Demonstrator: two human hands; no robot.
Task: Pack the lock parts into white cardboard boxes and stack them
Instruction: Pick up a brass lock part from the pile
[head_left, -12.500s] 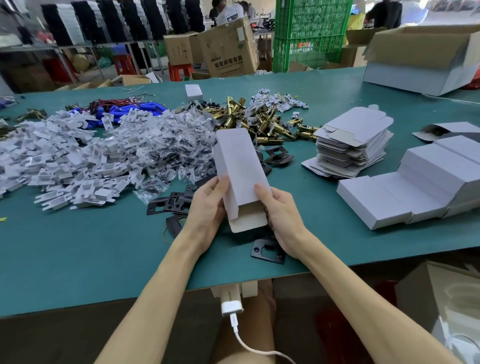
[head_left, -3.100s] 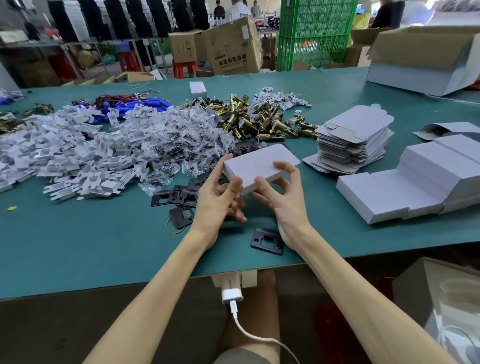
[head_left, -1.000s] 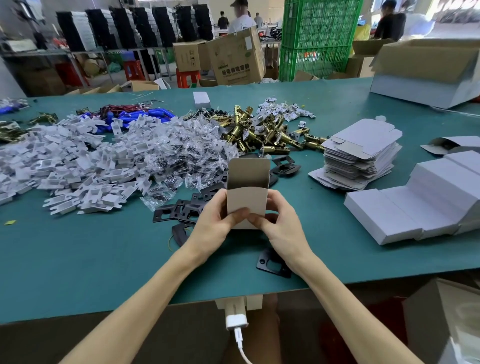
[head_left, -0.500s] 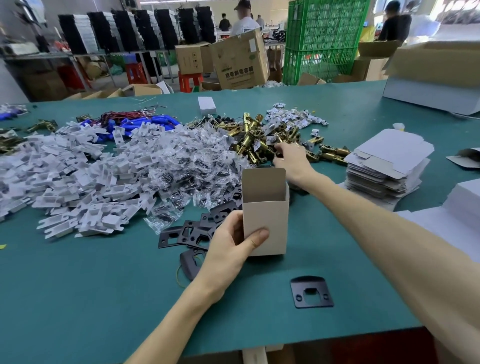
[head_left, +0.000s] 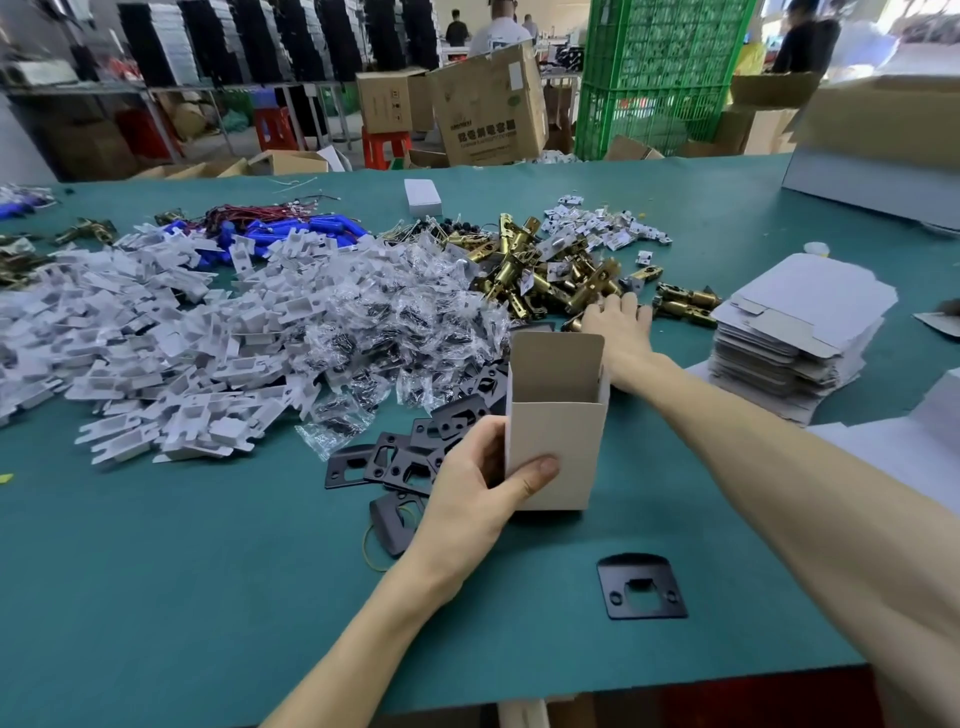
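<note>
Left hand (head_left: 467, 493) gripped the open white box (head_left: 556, 431), upright on the green table (head_left: 208, 597), with the thumb across the front and the other fingers hidden behind it. Right hand (head_left: 618, 325) lay palm-down at the edge of the brass latch pile (head_left: 540, 270). Its underside was hidden, so whether it held a latch couldn't be told. The box's inner bottom was out of sight, and the black plates (head_left: 410, 457) were partly covered by the left hand.
</note>
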